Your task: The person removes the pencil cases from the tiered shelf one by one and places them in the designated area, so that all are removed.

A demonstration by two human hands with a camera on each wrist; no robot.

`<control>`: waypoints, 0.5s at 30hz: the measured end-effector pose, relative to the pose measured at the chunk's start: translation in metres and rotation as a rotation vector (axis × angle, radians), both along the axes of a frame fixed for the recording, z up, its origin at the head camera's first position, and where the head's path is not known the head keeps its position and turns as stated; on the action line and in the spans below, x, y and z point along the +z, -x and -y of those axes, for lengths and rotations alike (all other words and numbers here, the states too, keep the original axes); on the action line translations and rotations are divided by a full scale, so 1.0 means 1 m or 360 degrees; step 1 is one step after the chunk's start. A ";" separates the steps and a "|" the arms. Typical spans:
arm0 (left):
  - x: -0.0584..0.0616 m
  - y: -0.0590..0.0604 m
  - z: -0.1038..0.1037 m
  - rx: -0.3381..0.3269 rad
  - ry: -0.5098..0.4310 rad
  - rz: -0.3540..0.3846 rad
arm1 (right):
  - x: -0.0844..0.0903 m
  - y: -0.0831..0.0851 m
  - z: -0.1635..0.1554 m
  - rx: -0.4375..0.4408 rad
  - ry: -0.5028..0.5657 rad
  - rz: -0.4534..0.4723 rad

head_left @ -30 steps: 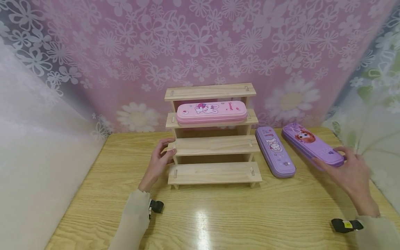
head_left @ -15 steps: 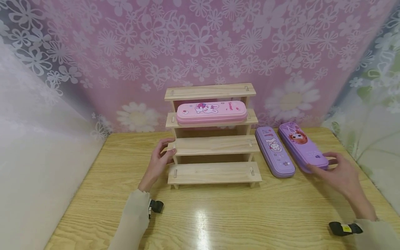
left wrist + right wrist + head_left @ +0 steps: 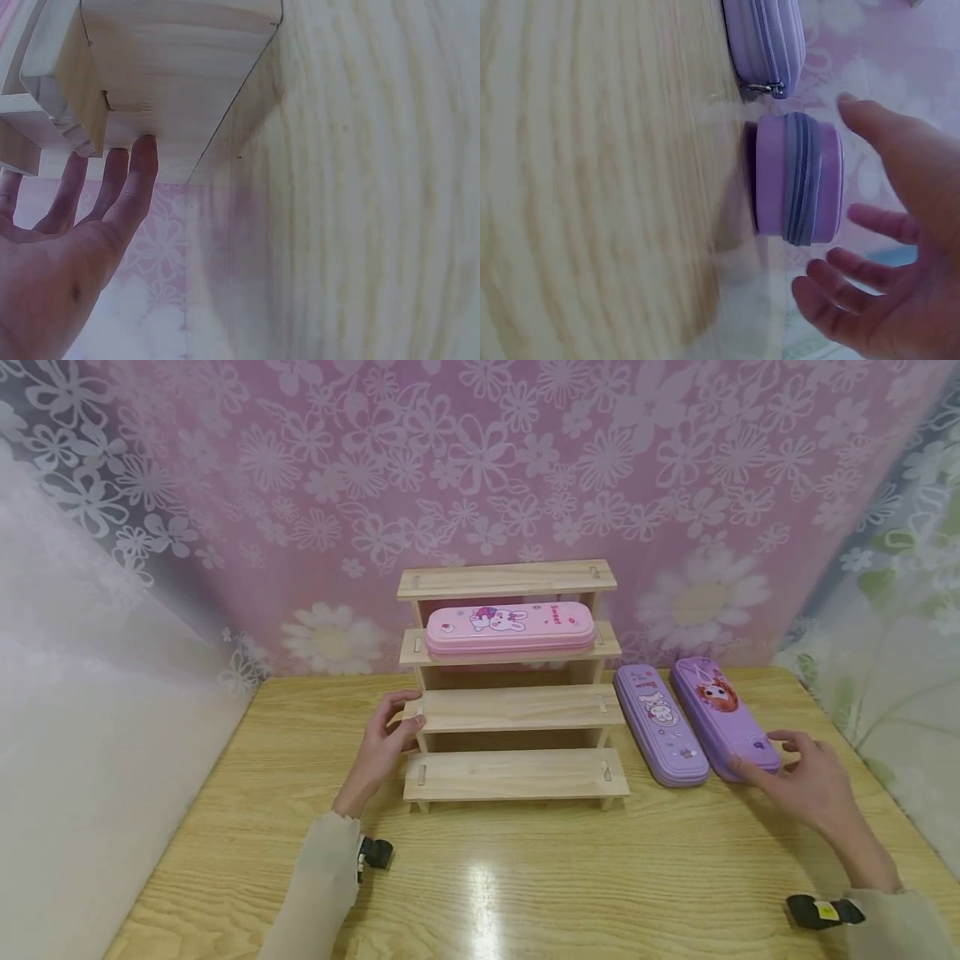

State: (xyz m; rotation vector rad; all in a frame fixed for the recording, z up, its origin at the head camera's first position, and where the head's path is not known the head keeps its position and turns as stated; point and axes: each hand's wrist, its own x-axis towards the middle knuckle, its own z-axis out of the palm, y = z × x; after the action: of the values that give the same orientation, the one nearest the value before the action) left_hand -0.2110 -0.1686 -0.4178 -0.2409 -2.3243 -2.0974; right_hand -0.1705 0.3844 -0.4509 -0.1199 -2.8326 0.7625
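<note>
A stepped wooden shelf (image 3: pixel 517 707) with several tiers stands against the curtain. My left hand (image 3: pixel 384 747) holds the left end of its second tier from the bottom, thumb at the front; in the left wrist view the fingers (image 3: pixel 139 180) reach its side panel. To the right, a purple pencil case with a red-haired doll (image 3: pixel 723 718) lies flat on the table. Around its near end my right hand (image 3: pixel 806 781) is spread, and in the right wrist view the fingers (image 3: pixel 829 307) are apart from the case. Close beside it lies a lilac bunny pencil case (image 3: pixel 660 724).
A pink rabbit pencil case (image 3: pixel 510 628) lies along the shelf's second tier from the top. Flowered curtain (image 3: pixel 480 468) hangs behind and at both sides of the wooden table (image 3: pixel 570 877). Black straps (image 3: pixel 825 911) are at the wrists.
The doll pencil case has moved left, coming beside the lilac one, with my right hand following. That hand's fingers have since loosened from it. The left hand has stayed at the shelf.
</note>
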 end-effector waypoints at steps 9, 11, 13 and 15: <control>0.004 0.000 -0.001 0.0013 0.0036 0.0019 | 0.017 0.002 0.021 -0.0015 0.0103 -0.0358; 0.004 0.000 -0.001 0.0015 0.0044 0.0020 | 0.020 0.004 0.026 -0.0021 0.0115 -0.0407; 0.004 -0.001 -0.001 0.0018 0.0038 0.0018 | 0.022 0.007 0.031 -0.0017 0.0120 -0.0469; 0.003 -0.001 -0.001 0.0021 0.0021 0.0016 | 0.024 0.010 0.036 0.0005 0.0137 -0.0540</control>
State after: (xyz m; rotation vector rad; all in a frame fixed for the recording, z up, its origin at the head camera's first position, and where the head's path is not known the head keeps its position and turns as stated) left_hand -0.2101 -0.1680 -0.4147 -0.2156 -2.3396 -2.0826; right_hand -0.1806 0.3481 -0.4270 0.0022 -2.4817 0.8194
